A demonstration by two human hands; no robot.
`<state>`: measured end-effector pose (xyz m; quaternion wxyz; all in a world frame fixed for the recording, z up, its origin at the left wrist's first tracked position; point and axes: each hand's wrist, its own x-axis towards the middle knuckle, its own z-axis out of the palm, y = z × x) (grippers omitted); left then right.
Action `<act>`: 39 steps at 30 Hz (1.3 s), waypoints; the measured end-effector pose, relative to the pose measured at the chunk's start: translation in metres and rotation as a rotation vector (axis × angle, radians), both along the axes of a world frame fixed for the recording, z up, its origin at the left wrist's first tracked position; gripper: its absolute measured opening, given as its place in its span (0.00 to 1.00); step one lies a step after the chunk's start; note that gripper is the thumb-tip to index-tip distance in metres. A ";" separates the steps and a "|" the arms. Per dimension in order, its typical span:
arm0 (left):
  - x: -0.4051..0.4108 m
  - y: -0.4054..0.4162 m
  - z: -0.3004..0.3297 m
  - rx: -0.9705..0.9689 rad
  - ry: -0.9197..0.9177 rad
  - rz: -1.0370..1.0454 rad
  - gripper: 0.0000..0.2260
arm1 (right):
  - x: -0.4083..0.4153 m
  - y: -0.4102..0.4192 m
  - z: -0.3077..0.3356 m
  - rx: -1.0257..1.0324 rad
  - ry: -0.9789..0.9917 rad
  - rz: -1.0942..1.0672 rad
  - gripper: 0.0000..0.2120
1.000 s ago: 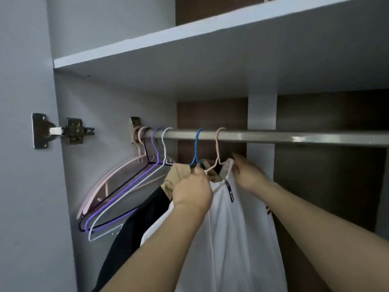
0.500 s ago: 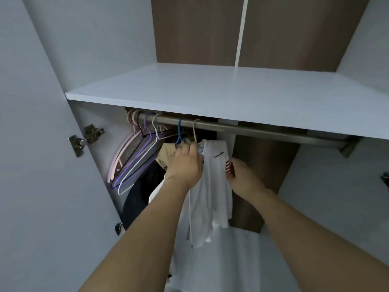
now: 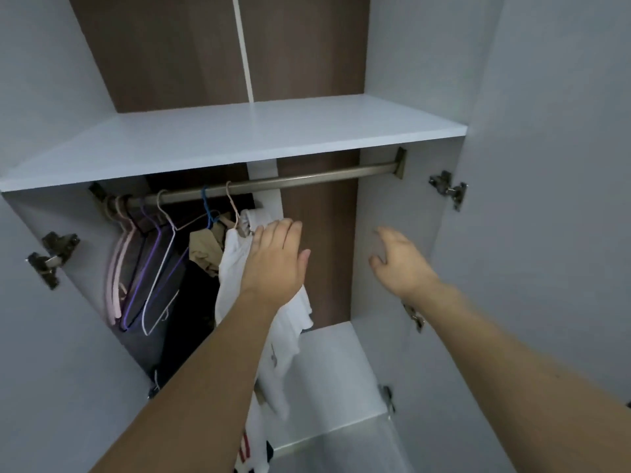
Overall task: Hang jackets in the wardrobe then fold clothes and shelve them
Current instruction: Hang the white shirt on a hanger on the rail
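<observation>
Inside the wardrobe both bare forearms reach up and forward beneath the white shelf (image 3: 239, 138). Left hand (image 3: 276, 264) lies back-up against the white jacket (image 3: 235, 268), its fingers (image 3: 283, 230) straight and close together, resting flat on the cloth near the collar rather than gripping it. That jacket hangs from a pale pink hanger (image 3: 232, 203) on the metal rail (image 3: 307, 177), with a tan garment (image 3: 205, 250) on a blue hanger (image 3: 206, 208) just beside it and a dark garment (image 3: 191, 319) below. Right hand (image 3: 399, 264) is well apart from the clothes — held in the air before the grey side panel (image 3: 386, 206), fingers loosely spread and slightly bent, holding nothing. Bare hangers (image 3: 143, 268) cluster at the rail's left end.
</observation>
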<state>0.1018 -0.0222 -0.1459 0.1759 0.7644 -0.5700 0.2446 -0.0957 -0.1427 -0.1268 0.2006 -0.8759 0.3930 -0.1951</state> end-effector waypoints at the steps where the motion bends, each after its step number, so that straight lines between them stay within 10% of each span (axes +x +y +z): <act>1: -0.013 0.001 0.004 -0.008 -0.002 -0.036 0.21 | -0.016 0.007 0.004 -0.014 -0.003 -0.027 0.27; 18: -0.399 0.015 0.034 -0.436 -0.046 -0.877 0.23 | -0.402 0.151 0.007 -0.530 -0.335 -0.413 0.25; 39: -1.040 -0.002 -0.066 0.134 0.043 -1.687 0.26 | -0.945 0.312 -0.127 -0.225 -0.222 -1.602 0.23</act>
